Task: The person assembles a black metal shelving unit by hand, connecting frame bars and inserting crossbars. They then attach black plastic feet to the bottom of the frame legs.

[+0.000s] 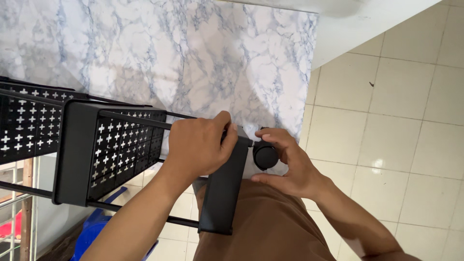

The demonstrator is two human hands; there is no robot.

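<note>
- Black metal rack (96, 145): lies on its side, extended leftward from the person's lap toward the left edge of the view. Finish is matte black throughout.
- Side panels of the rack: sheet metal perforated with rows of small cross-shaped cut-outs; light shows through the cut-outs as white crosses.
- Thin black rods (140, 120) run lengthwise and join the panels; one rod passes along the top and another along the underside of the frame.
- End bar (222, 193): a flat, plain black upright at the near end of the rack, resting against the person's brown garment (270, 227).
- Black caster wheel (265, 154): round, smooth, dark; positioned at the top corner of the end bar, just beside it. Whether it is fully seated in the bar cannot be told.
- Left hand (200, 145): clenched over the top corner of the end bar, fingers wrapped down over the edge, knuckles facing the camera.
- Right hand (290, 164): cupped around the caster wheel, thumb below and fingers curled over the top, grasping it.
- Marble-patterned surface (193, 53): white with blue-grey veining, behind the rack.
- Tiled floor (401, 125): pale square tiles, to the right.
- Blue plastic object (94, 232): partly visible below the rack; its kind cannot be told.
</note>
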